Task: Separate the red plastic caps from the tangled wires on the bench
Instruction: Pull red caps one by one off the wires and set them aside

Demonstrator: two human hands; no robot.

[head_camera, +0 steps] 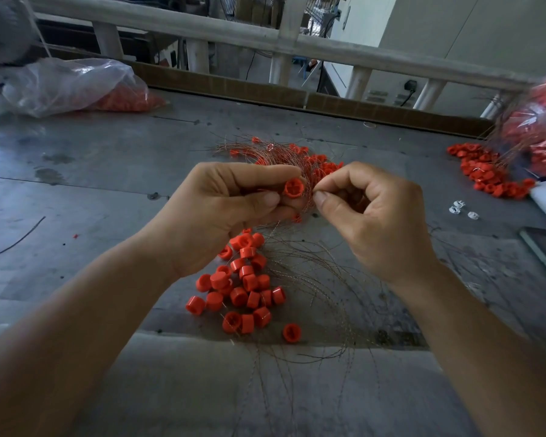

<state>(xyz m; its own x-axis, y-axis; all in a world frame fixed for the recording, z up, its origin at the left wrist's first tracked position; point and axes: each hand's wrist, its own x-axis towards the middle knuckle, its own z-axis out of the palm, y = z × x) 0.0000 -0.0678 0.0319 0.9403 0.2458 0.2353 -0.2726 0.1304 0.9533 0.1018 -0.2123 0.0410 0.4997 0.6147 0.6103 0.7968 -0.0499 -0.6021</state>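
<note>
Holding the red cap (293, 186) up off the worktop (92, 184), the left hand (230, 203) has its grip closed on the cap's sides, I'd guess to steady it. The right hand (369, 212) has its grip pinched on a strand of the tangled wires (309, 184) just beside it, looks set to tug it free. Cap's open mouth faces the camera, so its short axis runs roughly toward the person. Loose caps (243, 285) sit piled below the hands.

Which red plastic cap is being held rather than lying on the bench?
The red plastic cap gripped by the left hand, open end toward the camera; the rest lie on the grey bench.
</note>
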